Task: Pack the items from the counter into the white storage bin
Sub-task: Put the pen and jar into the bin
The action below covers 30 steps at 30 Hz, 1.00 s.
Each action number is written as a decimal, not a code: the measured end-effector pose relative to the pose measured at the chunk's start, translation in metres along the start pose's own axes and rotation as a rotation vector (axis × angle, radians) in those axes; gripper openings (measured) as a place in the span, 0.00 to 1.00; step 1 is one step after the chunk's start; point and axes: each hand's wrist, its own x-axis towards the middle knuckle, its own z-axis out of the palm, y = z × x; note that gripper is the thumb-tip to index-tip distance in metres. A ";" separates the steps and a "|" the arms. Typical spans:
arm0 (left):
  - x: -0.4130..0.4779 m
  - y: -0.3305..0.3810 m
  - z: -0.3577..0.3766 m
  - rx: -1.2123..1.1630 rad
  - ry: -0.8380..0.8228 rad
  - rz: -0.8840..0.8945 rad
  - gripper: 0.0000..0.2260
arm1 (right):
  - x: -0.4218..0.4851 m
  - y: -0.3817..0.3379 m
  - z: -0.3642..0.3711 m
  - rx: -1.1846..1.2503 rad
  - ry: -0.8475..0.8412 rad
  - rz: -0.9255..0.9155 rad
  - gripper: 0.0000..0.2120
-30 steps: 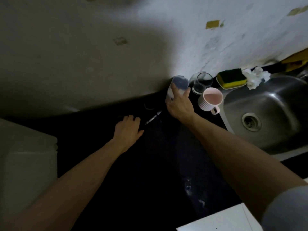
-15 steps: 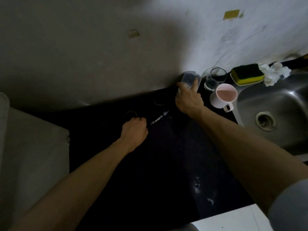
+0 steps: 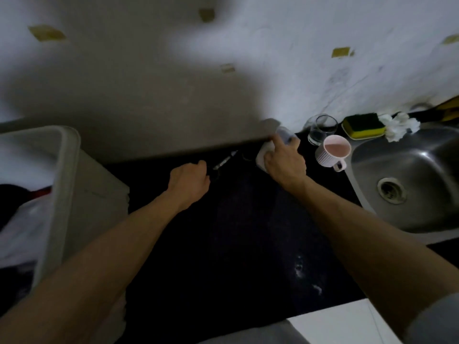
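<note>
While both forearms stretch out over the black counter (image 3: pixel 223 244), a pale ledge (image 3: pixel 347 324) sits nearest at the bottom edge, with a wet glint on the dark top just beyond it. Over on the left, the white storage bin (image 3: pixel 62 170) stands against the counter's end, its rim close to the left forearm. Dim shapes lie inside, too dark to name.

Moving up now: the left hand (image 3: pixel 190 182) is down on the counter, fingers curled under, and whether they hold anything I cannot tell in this gloom. Just beside its knuckles lies a pen (image 3: pixel 224 161), slanting away toward the wall.

The hands are apart. The right hand (image 3: pixel 285 165) is further out and wrapped round a translucent cup (image 3: pixel 283 135), forefinger stretched up its side. The cup is tipped toward the wall at the counter's back edge. Close by on the right, a pink mug (image 3: pixel 334 152) stands upright, handle toward us, with a drinking glass (image 3: pixel 321 129) just behind it.

The steel sink (image 3: pixel 422 155) fills the right side, drain (image 3: pixel 392 189) in view. At its back rim sits a yellow-and-green sponge (image 3: pixel 363 125), a white rag (image 3: pixel 400 125) touching it. Behind everything is a pale scuffed wall (image 3: pixel 273 58), half in shadow.
</note>
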 end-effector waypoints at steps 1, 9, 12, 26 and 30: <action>-0.004 -0.004 -0.008 0.014 0.027 -0.002 0.10 | -0.006 -0.007 -0.003 -0.007 0.007 -0.015 0.20; -0.046 -0.048 -0.090 0.084 0.194 -0.049 0.06 | -0.058 -0.087 -0.028 0.025 0.081 -0.222 0.17; -0.067 -0.069 -0.118 0.030 0.279 -0.104 0.10 | -0.077 -0.124 -0.036 0.040 0.115 -0.309 0.18; -0.183 -0.226 -0.196 -0.033 0.543 -0.373 0.11 | -0.168 -0.299 -0.044 0.097 0.234 -0.694 0.21; -0.221 -0.269 -0.192 -0.016 0.544 -0.452 0.10 | -0.191 -0.341 -0.024 0.123 0.198 -0.791 0.21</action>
